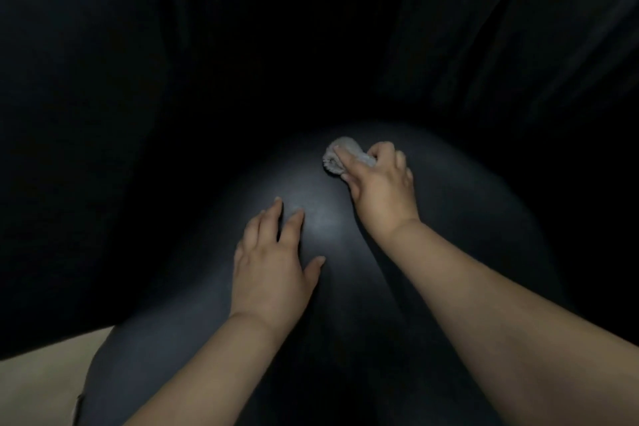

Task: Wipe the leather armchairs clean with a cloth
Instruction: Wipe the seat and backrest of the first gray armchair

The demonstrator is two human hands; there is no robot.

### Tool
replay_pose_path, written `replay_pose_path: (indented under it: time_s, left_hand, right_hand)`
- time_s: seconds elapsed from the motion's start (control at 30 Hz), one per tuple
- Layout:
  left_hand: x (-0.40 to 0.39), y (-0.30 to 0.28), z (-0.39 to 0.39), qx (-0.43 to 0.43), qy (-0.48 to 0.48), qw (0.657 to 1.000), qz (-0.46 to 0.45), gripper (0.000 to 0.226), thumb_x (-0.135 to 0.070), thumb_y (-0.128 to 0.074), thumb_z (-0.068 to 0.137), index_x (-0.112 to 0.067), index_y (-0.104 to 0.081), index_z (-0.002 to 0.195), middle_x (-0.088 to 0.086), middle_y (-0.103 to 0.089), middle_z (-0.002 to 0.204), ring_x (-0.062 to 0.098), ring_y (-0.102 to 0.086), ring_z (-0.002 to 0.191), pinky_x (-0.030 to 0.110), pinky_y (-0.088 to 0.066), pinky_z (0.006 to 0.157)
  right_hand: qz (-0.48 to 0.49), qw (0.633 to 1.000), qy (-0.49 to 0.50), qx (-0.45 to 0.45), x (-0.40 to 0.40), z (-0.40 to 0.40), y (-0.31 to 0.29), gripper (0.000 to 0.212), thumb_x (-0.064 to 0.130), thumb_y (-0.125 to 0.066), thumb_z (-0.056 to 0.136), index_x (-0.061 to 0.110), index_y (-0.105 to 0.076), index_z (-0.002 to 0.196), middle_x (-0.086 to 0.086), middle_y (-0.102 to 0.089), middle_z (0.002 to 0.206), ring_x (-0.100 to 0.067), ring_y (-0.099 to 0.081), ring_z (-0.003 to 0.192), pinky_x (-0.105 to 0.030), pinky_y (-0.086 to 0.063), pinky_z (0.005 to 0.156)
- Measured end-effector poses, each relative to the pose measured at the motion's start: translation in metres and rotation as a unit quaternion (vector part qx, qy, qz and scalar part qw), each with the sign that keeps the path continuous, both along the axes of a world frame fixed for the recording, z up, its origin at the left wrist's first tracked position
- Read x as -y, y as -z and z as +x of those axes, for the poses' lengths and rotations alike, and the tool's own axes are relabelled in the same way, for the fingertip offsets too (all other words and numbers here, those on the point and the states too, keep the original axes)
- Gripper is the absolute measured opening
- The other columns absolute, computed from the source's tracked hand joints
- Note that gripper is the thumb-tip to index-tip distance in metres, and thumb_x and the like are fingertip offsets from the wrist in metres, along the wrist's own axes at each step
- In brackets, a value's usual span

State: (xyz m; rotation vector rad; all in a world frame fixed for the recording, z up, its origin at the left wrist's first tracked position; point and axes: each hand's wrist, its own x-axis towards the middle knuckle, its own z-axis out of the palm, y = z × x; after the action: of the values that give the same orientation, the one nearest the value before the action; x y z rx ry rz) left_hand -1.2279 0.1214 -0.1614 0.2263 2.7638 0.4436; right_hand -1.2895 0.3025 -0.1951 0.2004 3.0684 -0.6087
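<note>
A black leather armchair (449, 225) fills the head view; its rounded cushion bulges in the lower middle. My right hand (380, 187) presses a bunched grey cloth (337, 156) onto the far part of that cushion, fingers closed around it. My left hand (273, 266) lies flat on the leather to the left and nearer me, fingers spread, holding nothing. A dull sheen shows on the leather between the two hands.
The chair's dark back and sides (138, 62) rise behind and around the cushion, almost lost in shadow. A strip of pale beige floor (38, 387) shows at the bottom left beside the chair.
</note>
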Motion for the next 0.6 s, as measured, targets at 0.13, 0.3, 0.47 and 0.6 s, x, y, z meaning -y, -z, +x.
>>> replay_pose_path:
  time_s: [0.13,0.3,0.47,0.6]
  left_hand:
    - [-0.032,0.002,-0.009,-0.011,0.040,0.999,0.005,0.076,-0.056,-0.056,0.083,-0.029,-0.025,0.148,0.001,-0.013,0.156,0.021,-0.011,0.140,0.040,-0.022,0.113]
    - [-0.065,0.004,-0.017,-0.016,0.075,0.997,-0.001,0.077,-0.057,-0.056,0.083,-0.029,-0.025,0.148,0.001,-0.015,0.156,0.021,-0.012,0.140,0.040,-0.022,0.113]
    - [-0.091,0.005,-0.020,-0.019,0.109,0.994,0.002,0.078,-0.056,-0.058,0.081,-0.029,-0.027,0.147,0.001,-0.018,0.155,0.021,-0.015,0.139,0.040,-0.025,0.111]
    - [-0.112,0.006,-0.019,-0.023,0.139,0.990,-0.001,0.078,-0.056,-0.059,0.081,-0.029,-0.028,0.147,0.002,-0.019,0.155,0.022,-0.018,0.138,0.040,-0.025,0.111]
  right_hand:
    - [-0.005,0.998,0.056,0.008,-0.034,0.006,0.001,0.041,0.031,-0.052,0.094,0.043,-0.048,0.134,-0.007,-0.041,0.117,-0.026,-0.038,0.105,-0.033,-0.031,0.091]
    - [0.002,0.990,0.139,0.024,-0.073,0.009,0.001,0.043,0.035,-0.049,0.095,0.041,-0.043,0.137,-0.006,-0.039,0.115,-0.024,-0.037,0.105,-0.032,-0.031,0.091]
    - [0.025,0.973,0.225,0.050,-0.106,0.018,0.000,0.044,0.037,-0.045,0.097,0.038,-0.040,0.140,-0.009,-0.040,0.118,-0.027,-0.038,0.106,-0.036,-0.033,0.090]
    - [0.038,0.958,0.278,0.062,-0.118,0.036,0.001,0.046,0.038,-0.041,0.098,0.035,-0.035,0.143,-0.010,-0.040,0.119,-0.027,-0.039,0.106,-0.038,-0.034,0.089]
